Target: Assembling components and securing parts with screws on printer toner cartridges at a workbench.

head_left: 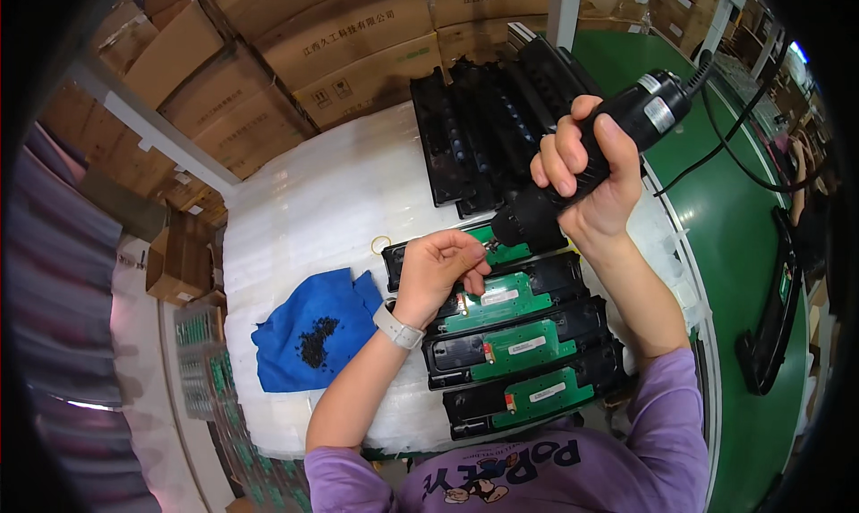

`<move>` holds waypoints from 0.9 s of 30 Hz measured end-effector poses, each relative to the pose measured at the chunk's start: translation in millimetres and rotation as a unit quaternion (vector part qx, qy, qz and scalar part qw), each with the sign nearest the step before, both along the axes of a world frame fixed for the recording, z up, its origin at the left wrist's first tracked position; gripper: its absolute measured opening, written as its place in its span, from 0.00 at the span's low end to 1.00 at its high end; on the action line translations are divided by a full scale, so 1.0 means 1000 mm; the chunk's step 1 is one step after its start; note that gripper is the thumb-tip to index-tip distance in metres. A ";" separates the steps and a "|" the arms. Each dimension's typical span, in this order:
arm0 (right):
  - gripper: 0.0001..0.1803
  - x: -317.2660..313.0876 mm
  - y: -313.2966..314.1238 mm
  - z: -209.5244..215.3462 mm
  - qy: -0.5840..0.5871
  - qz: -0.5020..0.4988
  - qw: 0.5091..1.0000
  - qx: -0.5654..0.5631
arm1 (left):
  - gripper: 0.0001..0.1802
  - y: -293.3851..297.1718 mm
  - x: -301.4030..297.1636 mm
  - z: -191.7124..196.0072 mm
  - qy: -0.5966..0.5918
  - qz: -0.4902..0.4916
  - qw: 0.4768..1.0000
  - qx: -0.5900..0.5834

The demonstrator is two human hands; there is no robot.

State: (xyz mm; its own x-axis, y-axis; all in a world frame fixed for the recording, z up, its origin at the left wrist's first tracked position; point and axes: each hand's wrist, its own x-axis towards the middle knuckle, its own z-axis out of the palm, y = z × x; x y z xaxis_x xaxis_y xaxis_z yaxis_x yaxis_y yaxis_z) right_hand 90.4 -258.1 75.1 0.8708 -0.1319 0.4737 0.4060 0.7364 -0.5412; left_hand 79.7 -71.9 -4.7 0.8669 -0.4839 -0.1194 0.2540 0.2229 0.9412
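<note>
My right hand (595, 169) is wrapped round a black corded electric screwdriver (658, 106), tilted so its nose points down and left. Just left of that nose is my left hand (443, 267), thumb and fingers pinched together; whatever sits between them is too small to make out. Both are over the farthest of several black plastic housings (582, 276) lying in a row, each with a green circuit board (528, 345) inside. To the left of my left forearm, a blue cloth (277, 356) carries a pile of small black screws (318, 341).
Long black housings (443, 146) lie together at the back of the white padded tabletop (304, 191). A thin yellowish ring (380, 245) lies near the row. On the right, another housing (761, 334) rests on a green surface (734, 271), crossed by the cord (729, 151). Cardboard boxes (349, 57) stand behind.
</note>
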 end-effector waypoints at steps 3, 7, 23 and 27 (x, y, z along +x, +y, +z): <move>0.09 0.004 0.005 0.003 0.047 -0.021 0.999 0.015 | 0.06 0.003 0.004 -0.003 -0.038 -0.001 0.999 0.005; 0.10 0.003 0.011 0.004 0.067 -0.065 0.995 -0.026 | 0.05 0.004 0.004 -0.004 -0.080 0.029 0.996 0.003; 0.15 -0.007 0.042 -0.029 -0.028 0.037 0.970 -0.237 | 0.12 0.020 0.033 -0.018 -0.101 0.161 0.981 -0.031; 0.14 -0.010 0.048 -0.033 -0.072 0.059 0.946 -0.311 | 0.09 0.019 0.033 -0.021 -0.108 0.155 0.982 -0.021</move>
